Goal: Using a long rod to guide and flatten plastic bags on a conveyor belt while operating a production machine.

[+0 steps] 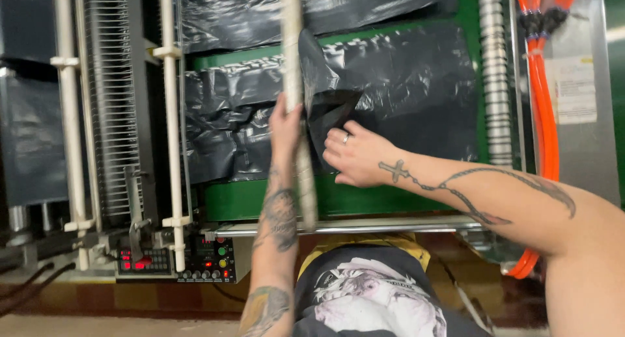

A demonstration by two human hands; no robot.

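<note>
Two hands work at mid-frame: the left hand (pixel 284 125) is closed around a pale upright pole (pixel 294 83), while the right hand (pixel 355 156), fingers bent, pinches the black plastic sheet (pixel 403 83) beside it. That sheet drapes the green machine panel (pixel 364 200) across the upper centre.

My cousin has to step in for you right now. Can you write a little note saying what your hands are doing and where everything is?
Left hand: gripped around the pale upright rod.
Right hand: fingers pinching the edge of the black plastic sheet.
The sheet lies crumpled against the green machine panel; the rod stands in front of it.
Done: sheet partly spread over the panel.
Left: the lower green strip is uncovered, and the sheet is wrinkled.
</note>
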